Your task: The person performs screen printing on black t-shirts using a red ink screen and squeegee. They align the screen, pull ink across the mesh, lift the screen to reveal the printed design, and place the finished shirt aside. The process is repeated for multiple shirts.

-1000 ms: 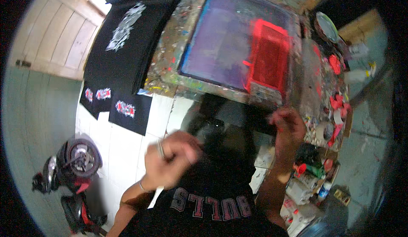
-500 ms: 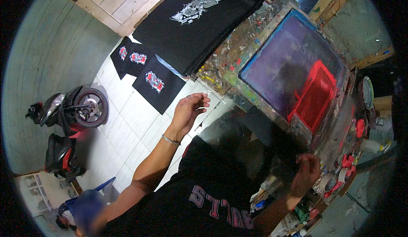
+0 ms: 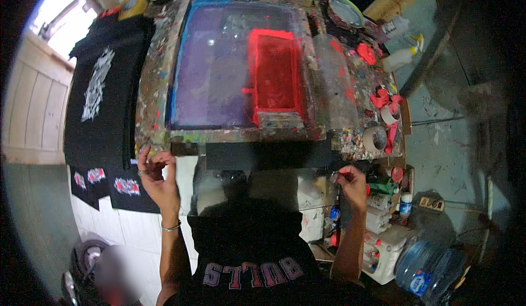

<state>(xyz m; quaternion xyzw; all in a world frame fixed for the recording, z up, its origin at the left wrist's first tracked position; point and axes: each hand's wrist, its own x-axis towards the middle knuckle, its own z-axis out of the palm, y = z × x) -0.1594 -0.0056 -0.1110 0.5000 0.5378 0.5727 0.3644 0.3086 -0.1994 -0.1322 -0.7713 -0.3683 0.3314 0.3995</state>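
A screen-printing frame (image 3: 213, 78) with purple mesh lies on the paint-spattered table, with a red-bordered rectangle (image 3: 276, 70) on its right part. From under its near edge sticks out a strip of black cloth (image 3: 268, 153). My left hand (image 3: 160, 182), a bracelet at its wrist, hovers by the table's near left corner; its fingers are apart and nothing is in them. Near the cloth's right end is my right hand (image 3: 353, 185), its fingers bent together in a pinch. Whatever lies between those fingertips, if anything, is too small to make out.
Left of the frame lies a stack of black cloth (image 3: 112, 95) with a grey-white print. Smaller printed black pieces (image 3: 129, 188) hang below it. Tape rolls (image 3: 375, 139) and red-smeared scraps sit at the table's right. A water jug (image 3: 424, 270) and a motorbike wheel (image 3: 90, 254) stand lower down.
My view has swung to the right, so the frame now sits upright ahead of me. My hands have come up to either side of the table's near edge.
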